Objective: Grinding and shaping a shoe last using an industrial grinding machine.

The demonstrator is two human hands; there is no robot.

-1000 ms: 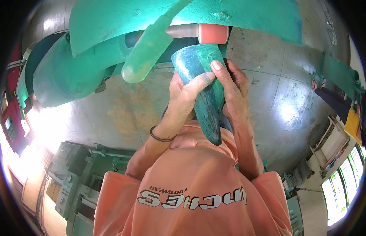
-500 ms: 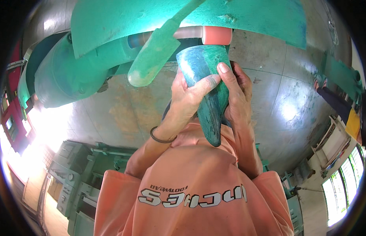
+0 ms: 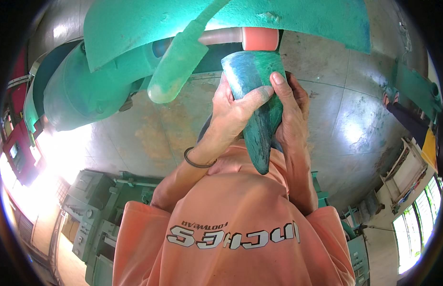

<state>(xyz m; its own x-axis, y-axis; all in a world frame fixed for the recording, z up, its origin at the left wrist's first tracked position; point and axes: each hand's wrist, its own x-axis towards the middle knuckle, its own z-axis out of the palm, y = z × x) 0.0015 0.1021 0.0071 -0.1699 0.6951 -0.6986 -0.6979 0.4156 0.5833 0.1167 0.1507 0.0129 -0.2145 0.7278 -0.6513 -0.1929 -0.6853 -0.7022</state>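
Both my hands hold a tapered blue-green piece that looks like a shoe last (image 3: 250,71), its broad end away from me and its dark, scuffed narrow tip toward my shirt. My left hand (image 3: 235,105) grips its left side, thumb laid across the top. On the right side, my right hand (image 3: 290,100) is wrapped round it with the thumb on top and the other fingers partly hidden. Just beyond the broad end is a pinkish-orange roller (image 3: 261,39) on a machine spindle (image 3: 221,37). Whether the piece touches the roller I cannot tell.
A curved green machine guard (image 3: 297,19) overhangs the roller. A pale green paddle-shaped part (image 3: 178,64) hangs on a rod left of my hands. A green motor housing (image 3: 88,88) stands further left. Behind me are a control cabinet (image 3: 88,205) and, far right, another person's legs (image 3: 407,117).
The piece and both hands have shifted slightly right and up in the picture, with the grip unchanged. The machine parts appear slightly higher and further left.
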